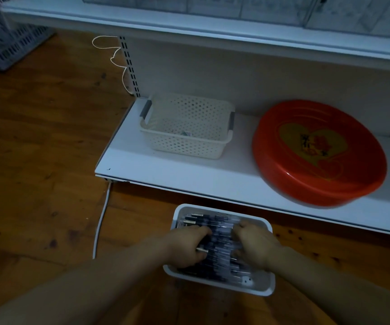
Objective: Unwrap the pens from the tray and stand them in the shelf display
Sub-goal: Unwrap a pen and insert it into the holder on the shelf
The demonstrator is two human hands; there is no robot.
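Wooden floor (37, 148): white tray (263, 290) of pens (219, 233), against the low white shelf's (189, 177) front edge; my left hand (187, 245) and right hand (255, 245) both clutch pens.

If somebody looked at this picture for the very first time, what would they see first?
Probably the big red round tray with a yellow heart, lying on the low white shelf at the right. Next to it, on the left, sits a cream basket full of holes. Down on the wooden floor, both hands, the left hand and the right hand, are on a pile of pens in a white tray.
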